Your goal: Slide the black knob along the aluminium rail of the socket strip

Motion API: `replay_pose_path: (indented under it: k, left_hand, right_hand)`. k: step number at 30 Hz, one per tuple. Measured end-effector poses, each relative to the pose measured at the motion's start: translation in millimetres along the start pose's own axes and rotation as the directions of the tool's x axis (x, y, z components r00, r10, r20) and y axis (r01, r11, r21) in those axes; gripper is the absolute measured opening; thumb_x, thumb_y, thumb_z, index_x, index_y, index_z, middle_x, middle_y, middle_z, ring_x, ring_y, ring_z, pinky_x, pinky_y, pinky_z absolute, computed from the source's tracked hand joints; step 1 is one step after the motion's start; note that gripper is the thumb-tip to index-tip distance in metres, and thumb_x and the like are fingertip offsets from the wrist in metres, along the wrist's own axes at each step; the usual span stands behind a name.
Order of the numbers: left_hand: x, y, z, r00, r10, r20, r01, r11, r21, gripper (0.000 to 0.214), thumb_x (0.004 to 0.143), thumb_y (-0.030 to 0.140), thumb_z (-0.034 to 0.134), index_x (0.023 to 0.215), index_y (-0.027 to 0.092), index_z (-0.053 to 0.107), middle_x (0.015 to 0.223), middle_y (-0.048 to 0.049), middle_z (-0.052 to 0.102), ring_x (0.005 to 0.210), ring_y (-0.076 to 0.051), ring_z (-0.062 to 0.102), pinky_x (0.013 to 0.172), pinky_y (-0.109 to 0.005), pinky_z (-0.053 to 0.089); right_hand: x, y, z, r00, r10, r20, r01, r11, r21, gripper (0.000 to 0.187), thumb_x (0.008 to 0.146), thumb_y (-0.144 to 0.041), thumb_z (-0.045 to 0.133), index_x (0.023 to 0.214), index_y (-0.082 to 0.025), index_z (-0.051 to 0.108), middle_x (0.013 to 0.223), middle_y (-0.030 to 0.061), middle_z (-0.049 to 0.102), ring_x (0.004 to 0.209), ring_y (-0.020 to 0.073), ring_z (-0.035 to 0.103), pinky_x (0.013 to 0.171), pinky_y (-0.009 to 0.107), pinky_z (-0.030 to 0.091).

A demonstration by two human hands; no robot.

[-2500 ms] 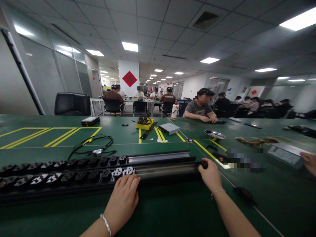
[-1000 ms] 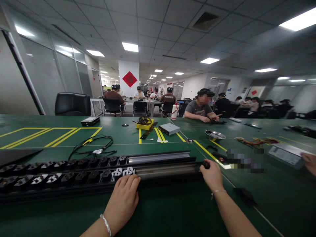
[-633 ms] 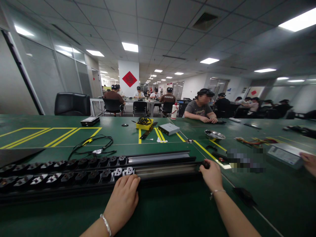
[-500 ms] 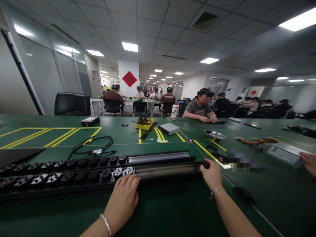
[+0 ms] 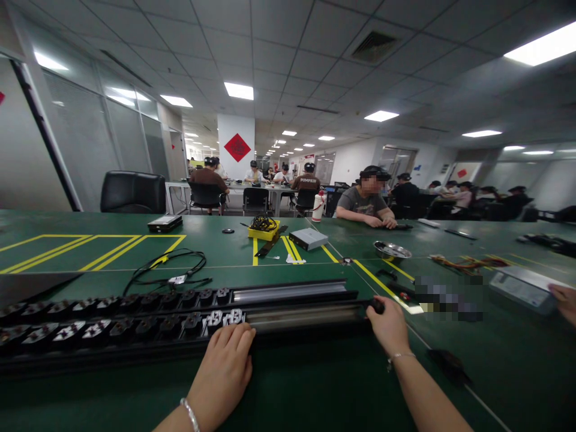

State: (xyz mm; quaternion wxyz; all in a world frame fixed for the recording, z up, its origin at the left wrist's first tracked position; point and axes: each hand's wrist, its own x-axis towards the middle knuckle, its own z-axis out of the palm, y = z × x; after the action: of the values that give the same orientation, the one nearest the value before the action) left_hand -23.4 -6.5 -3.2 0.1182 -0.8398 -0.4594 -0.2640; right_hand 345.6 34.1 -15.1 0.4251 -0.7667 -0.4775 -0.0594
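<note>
Two long black channel trays lie side by side on the green table, the near tray in front of the far tray. Along their left parts stand rows of plug adapters, mostly black, with pins up; a silvery plug adapter is the last in the near row. My left hand curls its fingers over the near tray's front edge beside that adapter. At the tray's right end, my right hand is closed round a small dark piece, mostly hidden by the fingers; its kind cannot be made out.
Beyond the trays lie a coiled black cable, a yellow box of cables, a grey drive and a metal bowl. To the right, another person's hand touches a power supply. A co-worker sits opposite.
The view has shifted slightly. Both hands keep nearly the same places on the near tray, with the right hand still at its right end.
</note>
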Motion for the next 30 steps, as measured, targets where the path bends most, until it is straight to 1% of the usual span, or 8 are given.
replay_pose_path:
  k: [5,13,18,23,30]
  left_hand:
    - [0.2,1.2,-2.8,1.0,0.004,0.003,-0.004,1.0,0.001,0.034,0.071,0.007,0.045,0.102,0.021,0.049,0.103,-0.0041,0.057,0.096,-0.019,0.051,0.086,-0.036,0.038]
    - [1.1,0.4,-2.1,0.999,-0.002,0.042,0.003,1.0,-0.022,0.034,0.072,0.007,0.044,0.103,0.02,0.049,0.105,-0.0048,0.056,0.099,-0.02,0.049,0.088,-0.038,0.037]
    - [1.8,0.2,-3.1,0.999,-0.01,0.053,0.011,1.0,-0.024,0.034,0.073,0.007,0.043,0.104,0.02,0.049,0.106,-0.0049,0.055,0.1,-0.019,0.049,0.088,-0.037,0.037]
    - [1.0,-0.4,-2.0,0.998,-0.018,0.061,0.019,1.0,-0.024,0.035,0.072,0.007,0.043,0.104,0.02,0.05,0.106,-0.0045,0.056,0.1,-0.019,0.048,0.089,-0.037,0.036]
    - [0.8,-1.8,-0.2,0.999,-0.01,0.05,0.011,1.0,-0.017,0.034,0.073,0.008,0.045,0.104,0.021,0.05,0.106,-0.0041,0.056,0.1,-0.019,0.048,0.089,-0.036,0.036]
  right_hand:
    - [0.0,-2.6,-1.7,0.999,0.032,0.011,-0.031,0.999,-0.028,0.039,0.066,-0.032,0.044,0.096,-0.011,0.056,0.102,0.0134,0.052,0.096,0.0241,0.05,0.088,0.036,0.038]
    - [0.7,-4.3,-3.8,0.997,0.063,0.038,-0.062,0.998,-0.028,0.04,0.066,-0.033,0.045,0.096,-0.01,0.057,0.101,0.0141,0.053,0.095,0.025,0.05,0.087,0.037,0.038]
    - [1.7,-2.4,-3.3,0.999,0.048,0.025,-0.048,0.999,-0.003,0.038,0.065,-0.033,0.046,0.093,-0.012,0.059,0.098,0.0127,0.054,0.091,0.0238,0.052,0.084,0.036,0.039]
    - [3.7,1.2,-0.7,1.0,0.013,0.007,-0.013,1.0,0.0,0.038,0.063,-0.032,0.046,0.092,-0.011,0.058,0.096,0.0126,0.055,0.093,0.0238,0.051,0.087,0.036,0.037]
    - [1.7,-3.9,-3.0,1.0,0.028,0.015,-0.027,1.0,-0.012,0.037,0.065,-0.032,0.044,0.092,-0.011,0.057,0.098,0.0129,0.054,0.094,0.0236,0.05,0.087,0.035,0.038]
